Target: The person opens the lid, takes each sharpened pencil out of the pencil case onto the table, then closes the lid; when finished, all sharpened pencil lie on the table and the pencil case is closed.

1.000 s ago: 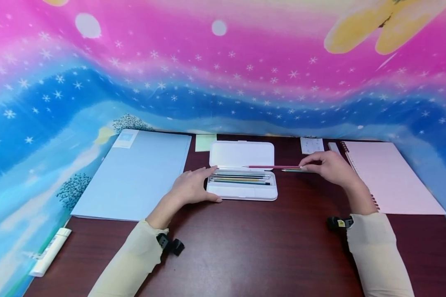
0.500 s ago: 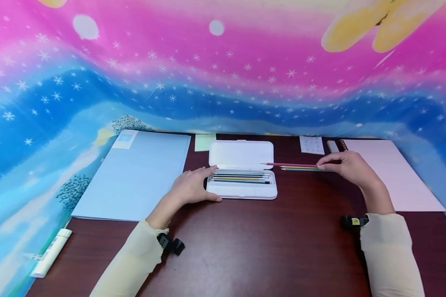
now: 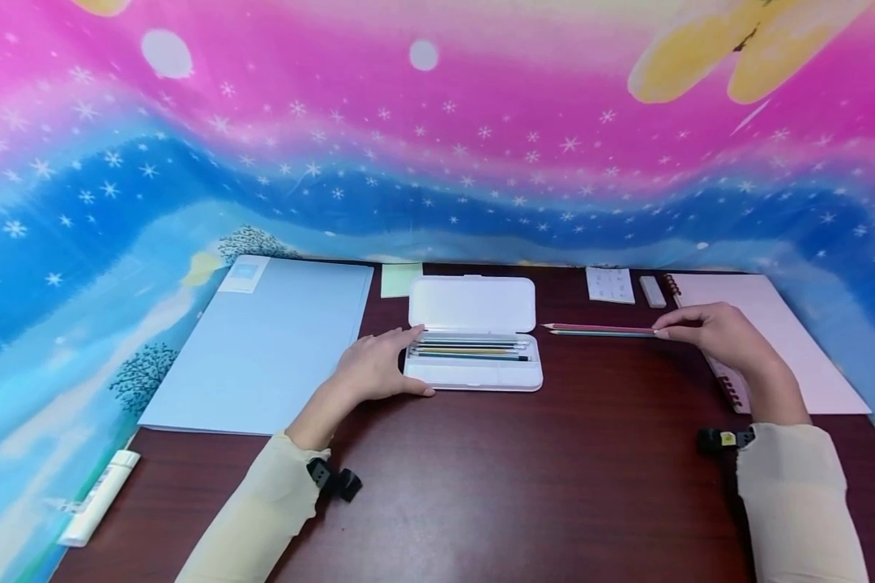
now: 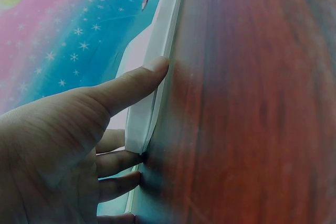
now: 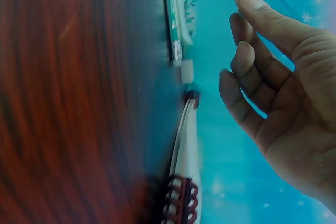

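The red pencil (image 3: 599,327) lay level just right of the open pencil case (image 3: 474,374), directly over a green pencil (image 3: 605,334) on the dark table (image 3: 525,486); whether it touched that one could not be told. The right hand (image 3: 718,338) pinched its blunt end between thumb and forefinger, other fingers loosely curled, apparently to keep it aligned with its neighbour. The left hand (image 3: 375,368) braced the case's left end, thumb along its front edge and fingers curled against the side, likely steadying it. A blue folder (image 3: 262,348) lay left, a pink spiral notebook (image 3: 780,340) right.
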A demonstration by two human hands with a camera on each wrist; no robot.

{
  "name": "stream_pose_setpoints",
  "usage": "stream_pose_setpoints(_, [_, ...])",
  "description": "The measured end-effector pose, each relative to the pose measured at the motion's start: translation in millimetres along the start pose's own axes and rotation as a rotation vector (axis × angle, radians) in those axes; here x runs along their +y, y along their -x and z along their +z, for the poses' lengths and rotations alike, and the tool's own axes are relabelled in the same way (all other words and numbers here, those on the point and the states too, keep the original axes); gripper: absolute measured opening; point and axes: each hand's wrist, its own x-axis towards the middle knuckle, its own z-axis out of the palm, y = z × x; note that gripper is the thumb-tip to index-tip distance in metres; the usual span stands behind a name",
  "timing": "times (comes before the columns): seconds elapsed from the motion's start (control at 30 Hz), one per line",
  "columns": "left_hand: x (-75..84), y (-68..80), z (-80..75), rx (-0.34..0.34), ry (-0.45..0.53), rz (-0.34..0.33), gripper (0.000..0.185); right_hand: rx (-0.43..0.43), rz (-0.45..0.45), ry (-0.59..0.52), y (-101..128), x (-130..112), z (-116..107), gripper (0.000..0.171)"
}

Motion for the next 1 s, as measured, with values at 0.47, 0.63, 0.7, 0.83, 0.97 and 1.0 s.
stream_pose_setpoints(0.47, [0.3, -0.1, -0.4, -0.006, 0.004, -0.004, 0.104, -0.040, 0.037, -0.002, -4.0, 18.8, 4.5, 0.043])
stream_pose_setpoints(0.63, [0.0, 0.3, 0.2, -0.001, 0.000, -0.001, 0.103, -0.032, 0.023, 0.001, -7.3, 21.0, 8.9, 0.037])
stream_pose_setpoints(0.7, [0.2, 0.3, 0.3, 0.002, -0.001, 0.004, 0.103, -0.035, 0.028, -0.001, -8.2, 22.2, 10.1, 0.036])
stream_pose_setpoints(0.83, [0.9, 0.0, 0.2, 0.004, -0.003, 0.011, 0.104, -0.046, 0.042, -0.003, -8.7, 24.0, 10.6, 0.036])
stream_pose_setpoints(0.97, [1.3, 1.0, -0.8, 0.006, -0.003, 0.010, 0.104, -0.052, 0.042, 0.000, -9.7, 24.0, 10.2, 0.033])
stream_pose_setpoints(1.0, [1.2, 1.5, -1.1, 0.007, -0.002, 0.009, 0.104, -0.053, 0.038, -0.001, -10.3, 23.8, 9.8, 0.032])
